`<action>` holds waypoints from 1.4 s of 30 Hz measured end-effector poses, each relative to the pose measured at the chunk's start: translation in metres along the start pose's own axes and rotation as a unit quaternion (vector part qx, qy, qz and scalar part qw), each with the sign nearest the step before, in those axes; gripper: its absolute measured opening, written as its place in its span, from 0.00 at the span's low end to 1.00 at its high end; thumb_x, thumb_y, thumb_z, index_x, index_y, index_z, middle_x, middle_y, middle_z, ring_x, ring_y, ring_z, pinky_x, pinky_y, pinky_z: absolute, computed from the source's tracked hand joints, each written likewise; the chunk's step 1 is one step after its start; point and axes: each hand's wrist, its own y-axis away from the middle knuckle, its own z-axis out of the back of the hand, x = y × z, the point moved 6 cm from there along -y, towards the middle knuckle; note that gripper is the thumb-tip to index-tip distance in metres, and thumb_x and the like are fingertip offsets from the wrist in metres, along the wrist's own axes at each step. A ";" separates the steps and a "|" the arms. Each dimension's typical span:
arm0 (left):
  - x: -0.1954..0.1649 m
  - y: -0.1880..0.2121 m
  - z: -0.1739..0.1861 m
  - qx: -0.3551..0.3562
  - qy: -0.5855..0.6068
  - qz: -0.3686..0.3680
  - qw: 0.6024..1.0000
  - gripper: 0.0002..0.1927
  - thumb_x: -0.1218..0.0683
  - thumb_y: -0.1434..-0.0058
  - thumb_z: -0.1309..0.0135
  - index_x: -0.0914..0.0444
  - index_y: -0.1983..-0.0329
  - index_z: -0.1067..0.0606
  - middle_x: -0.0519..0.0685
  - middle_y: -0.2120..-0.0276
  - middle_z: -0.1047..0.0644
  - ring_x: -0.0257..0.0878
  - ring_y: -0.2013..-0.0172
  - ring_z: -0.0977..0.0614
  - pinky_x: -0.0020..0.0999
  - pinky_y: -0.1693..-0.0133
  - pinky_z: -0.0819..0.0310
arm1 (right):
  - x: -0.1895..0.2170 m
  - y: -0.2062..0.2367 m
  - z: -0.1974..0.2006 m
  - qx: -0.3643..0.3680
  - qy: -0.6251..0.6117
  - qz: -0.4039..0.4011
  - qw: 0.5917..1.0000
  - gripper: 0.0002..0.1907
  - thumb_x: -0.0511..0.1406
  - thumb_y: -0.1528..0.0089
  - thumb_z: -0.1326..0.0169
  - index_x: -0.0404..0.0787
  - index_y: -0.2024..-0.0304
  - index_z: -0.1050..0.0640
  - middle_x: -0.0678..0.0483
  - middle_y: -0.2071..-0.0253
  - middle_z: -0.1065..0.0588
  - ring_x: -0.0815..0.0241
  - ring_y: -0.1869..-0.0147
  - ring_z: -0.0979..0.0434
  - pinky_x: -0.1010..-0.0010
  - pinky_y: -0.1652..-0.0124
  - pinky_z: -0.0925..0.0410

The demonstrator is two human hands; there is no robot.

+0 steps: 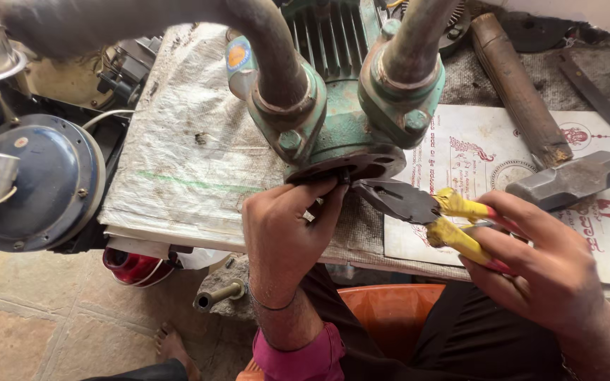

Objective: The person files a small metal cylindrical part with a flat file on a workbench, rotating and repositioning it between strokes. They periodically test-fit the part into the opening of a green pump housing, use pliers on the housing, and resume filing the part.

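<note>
Nearest the lens: right hand (538,264) at about 4 o'clock, fingers wrapped firmly around the two yellow-and-red handles of a pair of pliers (425,208). Pliers dark-jawed, worn, pointing toward 10 o'clock, tips meeting the edge of a rusty round flange (361,166) at frame centre; jaws nearly closed, whether biting anything impossible to tell. Left hand (284,233) at 6 o'clock, fingertips pinched narrowly on the flange's lower rim right beside the plier tips. Flange dark brown, flat, bolted under a green pump body (340,106) with chipped paint and cooling fins, lying at 12 o'clock on a woven white sack (192,148).

Counted: one pair of pliers, two grey pipes (277,49) rising from two green collars, one steel hammer head (566,180) at 3 o'clock, one wooden handle (517,88) at 2 o'clock, one printed card (474,162) under the tools, one blue round motor cover (44,183) at 9 o'clock, one orange tub (390,303) at 6 o'clock.
</note>
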 end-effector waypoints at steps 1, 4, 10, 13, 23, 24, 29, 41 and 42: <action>0.000 0.000 0.000 0.000 0.001 0.001 1.000 0.06 0.57 0.42 0.33 0.63 0.64 0.17 0.52 0.73 0.18 0.42 0.77 0.17 0.33 0.74 0.27 | 0.001 0.000 -0.003 0.020 0.013 0.007 1.000 0.22 0.36 0.52 0.31 0.42 0.56 0.22 0.40 0.47 0.24 0.47 0.52 0.18 0.60 0.55 0.24; 0.001 0.000 -0.001 -0.003 -0.002 0.000 1.000 0.06 0.58 0.43 0.33 0.64 0.65 0.17 0.52 0.74 0.19 0.42 0.77 0.17 0.34 0.74 0.27 | 0.004 0.001 -0.006 0.044 0.036 0.032 0.998 0.25 0.37 0.53 0.31 0.42 0.54 0.21 0.41 0.47 0.23 0.47 0.52 0.18 0.59 0.56 0.25; 0.000 0.000 0.001 -0.008 0.001 -0.012 1.000 0.06 0.58 0.42 0.33 0.63 0.63 0.17 0.52 0.71 0.18 0.43 0.76 0.17 0.34 0.73 0.27 | 0.003 -0.001 0.002 -0.027 -0.019 0.020 0.999 0.20 0.34 0.47 0.33 0.44 0.54 0.23 0.41 0.45 0.25 0.48 0.48 0.19 0.61 0.51 0.23; 0.000 0.000 0.001 -0.007 0.001 -0.006 1.000 0.06 0.58 0.42 0.32 0.63 0.63 0.17 0.52 0.72 0.18 0.43 0.77 0.17 0.34 0.74 0.27 | 0.005 -0.001 -0.004 0.022 0.056 0.034 0.998 0.24 0.36 0.53 0.30 0.42 0.55 0.22 0.40 0.47 0.23 0.46 0.51 0.18 0.59 0.56 0.25; 0.000 0.000 0.002 -0.007 -0.002 -0.007 1.000 0.06 0.57 0.43 0.32 0.63 0.64 0.17 0.52 0.74 0.19 0.43 0.77 0.18 0.35 0.74 0.28 | 0.001 0.005 -0.007 0.017 0.040 0.028 0.999 0.23 0.34 0.51 0.31 0.41 0.54 0.22 0.39 0.47 0.24 0.45 0.51 0.18 0.59 0.55 0.25; -0.001 0.000 0.002 -0.010 0.000 -0.011 1.000 0.06 0.57 0.42 0.32 0.63 0.64 0.17 0.52 0.73 0.19 0.43 0.77 0.17 0.34 0.74 0.27 | -0.001 0.007 -0.005 0.007 0.025 0.033 0.999 0.23 0.34 0.50 0.31 0.41 0.53 0.23 0.39 0.46 0.24 0.45 0.50 0.18 0.59 0.54 0.24; -0.002 -0.001 0.003 -0.008 0.001 -0.002 1.000 0.06 0.57 0.42 0.32 0.63 0.64 0.17 0.51 0.73 0.18 0.43 0.78 0.18 0.34 0.74 0.27 | -0.016 0.027 0.004 -0.076 -0.041 0.001 0.996 0.21 0.34 0.42 0.32 0.42 0.49 0.26 0.37 0.43 0.25 0.51 0.48 0.18 0.67 0.53 0.24; -0.028 -0.002 -0.004 -0.076 -0.093 0.011 0.993 0.09 0.53 0.42 0.30 0.61 0.65 0.18 0.48 0.75 0.20 0.44 0.77 0.20 0.38 0.74 0.31 | -0.027 0.038 0.011 -0.154 0.057 -0.075 0.984 0.17 0.34 0.30 0.34 0.35 0.46 0.27 0.40 0.43 0.29 0.51 0.45 0.25 0.65 0.47 0.29; -0.029 -0.001 -0.007 -0.078 -0.082 0.019 0.993 0.08 0.54 0.41 0.31 0.61 0.64 0.18 0.48 0.75 0.20 0.43 0.77 0.19 0.37 0.74 0.30 | -0.026 0.035 0.011 -0.142 0.085 -0.092 0.982 0.16 0.34 0.31 0.33 0.35 0.47 0.26 0.41 0.43 0.28 0.50 0.45 0.25 0.64 0.47 0.30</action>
